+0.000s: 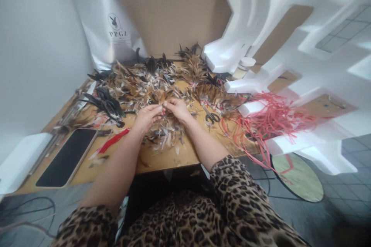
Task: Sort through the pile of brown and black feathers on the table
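Note:
My left hand [150, 117] and my right hand [177, 109] meet over the near middle of the table, fingertips pinched together. Between them is a small bunch of brown feathers [161, 96], fanned out upward from the fingers. Small red specks show at the fingertips, too small to name. A large pile of brown, white and black feathers [130, 79] spreads just beyond my hands. Beneath them lie loose pale feathers [166, 135]. To the right of my right hand rests a pair of black-handled scissors [212, 117]. A bundle of dark feathers [106, 104] is on the left.
A phone [67, 158] and red strips [113, 141] lie at the left on the wooden table [188, 156]. A white bag [107, 23] stands behind. At the right are tangled pink-red ribbons [272, 115], white foam pieces [313, 154] and a lidded jar [245, 66].

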### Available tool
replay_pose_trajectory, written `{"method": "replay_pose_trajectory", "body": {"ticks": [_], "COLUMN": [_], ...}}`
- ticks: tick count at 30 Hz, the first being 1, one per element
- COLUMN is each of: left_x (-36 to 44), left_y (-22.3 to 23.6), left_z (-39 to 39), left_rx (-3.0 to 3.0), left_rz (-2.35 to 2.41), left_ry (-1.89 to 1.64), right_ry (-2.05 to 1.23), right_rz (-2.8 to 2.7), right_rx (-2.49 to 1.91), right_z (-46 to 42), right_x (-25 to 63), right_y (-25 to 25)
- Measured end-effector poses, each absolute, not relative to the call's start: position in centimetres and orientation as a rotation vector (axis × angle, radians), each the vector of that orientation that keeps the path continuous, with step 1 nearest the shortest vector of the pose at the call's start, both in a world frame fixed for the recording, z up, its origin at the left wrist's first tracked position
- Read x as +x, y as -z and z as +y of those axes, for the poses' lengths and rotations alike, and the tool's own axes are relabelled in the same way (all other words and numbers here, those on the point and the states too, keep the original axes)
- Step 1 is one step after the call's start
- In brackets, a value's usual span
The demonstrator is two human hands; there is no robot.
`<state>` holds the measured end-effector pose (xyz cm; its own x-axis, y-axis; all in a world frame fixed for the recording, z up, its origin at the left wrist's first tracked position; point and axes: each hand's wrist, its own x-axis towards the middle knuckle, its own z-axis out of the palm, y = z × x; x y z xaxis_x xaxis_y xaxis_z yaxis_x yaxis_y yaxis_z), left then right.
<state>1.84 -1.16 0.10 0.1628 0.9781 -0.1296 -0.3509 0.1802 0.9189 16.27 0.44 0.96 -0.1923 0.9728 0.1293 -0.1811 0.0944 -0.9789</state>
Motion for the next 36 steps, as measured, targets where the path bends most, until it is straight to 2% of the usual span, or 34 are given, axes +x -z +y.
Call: {"method": "replay_pose_trajectory", "body": {"ticks": [7,16,25,36], "left_x": [1.8,1.2,2.3,2.2], "left_y": [0.4,0.4,0.4,0.2], "left_z": [-0.8,-0.6,-0.7,-0.7], "left_rx": [0.997,0.571,0.86,1.04], "left_rz": [1.079,0.707,1.025,1.185], "left_ry": [-1.323,-1.055,-1.457,-1.432], "right_ry": [-1.224,-1.369,-1.262,-1.151], "right_rz": [-1.376,-1.251,-1.122,-1.22], "right_rx": [-0.991,-0.896,-1.024,-1.109], "right_z": [0.2,-0.1,-0.7,-0.2], "right_x": [16.0,15.4,14.5,14.8], "right_y": [-0.8,-1.0,-1.4,-0.6]}}
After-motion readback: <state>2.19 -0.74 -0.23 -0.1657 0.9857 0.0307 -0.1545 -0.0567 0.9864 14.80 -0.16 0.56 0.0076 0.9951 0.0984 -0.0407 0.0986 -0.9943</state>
